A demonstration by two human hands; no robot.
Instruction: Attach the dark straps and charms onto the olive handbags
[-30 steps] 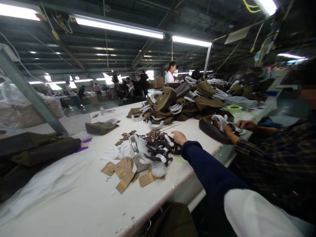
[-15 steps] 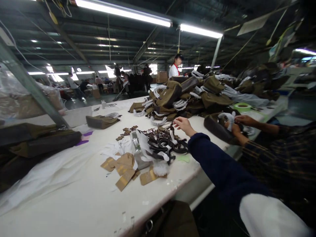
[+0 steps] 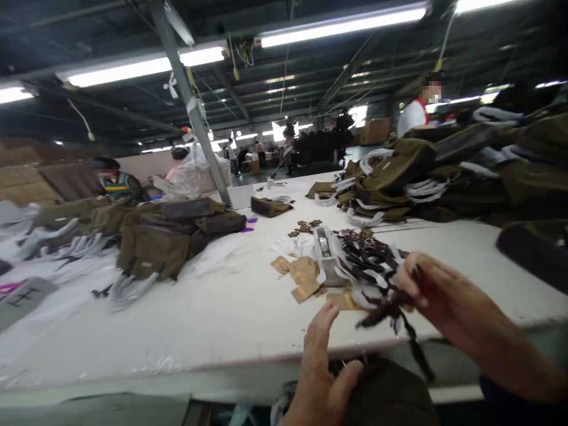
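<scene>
My right hand [image 3: 437, 293] is closed on a dark brown strap-like piece [image 3: 384, 312] whose loose ends hang over the table's front edge; its exact kind is blurred. Low in the middle, my left hand [image 3: 319, 367] is open, fingers and thumb apart, with nothing in it. Below both hands lies a dark olive bag [image 3: 390, 393], partly hidden by my left hand. Behind my right hand is a heap of dark straps [image 3: 368, 251] with white wrapping. A grey tape dispenser [image 3: 327, 251] stands against the heap, beside brown card tags [image 3: 304, 272].
Piled olive bags [image 3: 399, 171] with white-wrapped handles fill the table's [image 3: 235, 331] right back. More bags [image 3: 153, 245] lie at the left, and a single one [image 3: 271, 206] sits further back. A metal post [image 3: 190, 106] rises behind the table. Other people [image 3: 118, 180] are further off.
The view has swung left. My right hand has come back from the strap heap toward the front edge with a dark strap-like piece. My left hand has come into view.
</scene>
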